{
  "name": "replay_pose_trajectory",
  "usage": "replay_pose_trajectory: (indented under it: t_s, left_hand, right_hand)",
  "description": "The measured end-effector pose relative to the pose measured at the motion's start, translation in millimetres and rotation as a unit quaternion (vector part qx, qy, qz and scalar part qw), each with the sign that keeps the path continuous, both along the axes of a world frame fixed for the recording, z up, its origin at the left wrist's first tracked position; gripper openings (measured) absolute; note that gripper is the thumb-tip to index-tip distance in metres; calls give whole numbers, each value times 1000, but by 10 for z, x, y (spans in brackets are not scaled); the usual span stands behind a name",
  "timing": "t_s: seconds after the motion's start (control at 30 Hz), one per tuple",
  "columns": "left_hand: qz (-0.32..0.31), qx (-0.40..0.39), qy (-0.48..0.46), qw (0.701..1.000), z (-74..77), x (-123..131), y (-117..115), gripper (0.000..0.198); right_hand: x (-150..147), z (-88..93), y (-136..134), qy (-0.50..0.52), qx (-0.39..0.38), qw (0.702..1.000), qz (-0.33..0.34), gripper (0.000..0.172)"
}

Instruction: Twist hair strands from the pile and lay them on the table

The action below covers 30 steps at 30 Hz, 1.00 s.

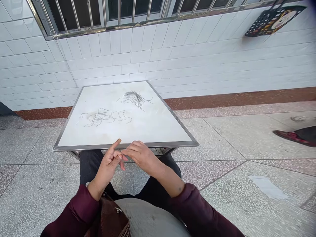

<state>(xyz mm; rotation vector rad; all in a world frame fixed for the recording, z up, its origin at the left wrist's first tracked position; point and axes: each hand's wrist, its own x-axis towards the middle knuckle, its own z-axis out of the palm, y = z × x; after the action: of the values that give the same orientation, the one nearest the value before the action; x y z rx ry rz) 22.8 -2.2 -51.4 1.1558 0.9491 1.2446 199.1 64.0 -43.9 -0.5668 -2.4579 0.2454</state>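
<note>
A white table (118, 131) with a metal edge stands in front of me. Thin dark hair-like strands form a dense bundle (134, 98) at its back right and a looser, curled spread (103, 117) at its left. My left hand (111, 161) is just off the near edge, thumb and a finger pressed together, index finger pointing up. My right hand (143, 156) meets it at the fingertips, its fingers bent together. Whatever is pinched between the hands, if anything, is too small to make out.
Behind the table is a white tiled wall (138, 56) under a barred window (118, 13). A patterned bag (274, 21) hangs at upper right. Another person's shoe (293, 137) shows at the right edge. My legs are under the table's near edge.
</note>
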Motion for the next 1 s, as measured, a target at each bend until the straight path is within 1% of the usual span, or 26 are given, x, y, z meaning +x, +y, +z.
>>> replay_pose_trajectory:
  t_s: [0.1,0.23,0.3,0.4,0.57,0.73,0.87,1.0]
  left_hand:
    - [-18,-4,27,999,-28,-23,1,60]
    - [-38,-6,80,996,-31,-27,-1,56]
    - [-38,-1,95,995,-19,-23,-1,54]
    - [-22,5,92,996,-10,-22,-2,54]
    - [-15,-12,68,998,-26,-36,1,57]
    - [-12,-21,62,998,-43,-39,7,58]
    - [12,-10,59,998,-54,-36,9,56]
    - [36,0,49,998,-61,-38,11,54]
  right_hand:
    - [48,84,58,-28,-14,999,30,20]
    - [81,215,163,-74,1,995,73,18]
    - [71,263,199,-90,11,992,84,17]
    - [31,295,202,-93,19,992,85,17]
    - [-22,290,163,-82,14,993,84,22]
    - [-31,292,176,-90,36,992,84,21]
    - [-92,241,142,-98,47,993,48,21]
    - [-189,125,63,-75,39,996,6,21]
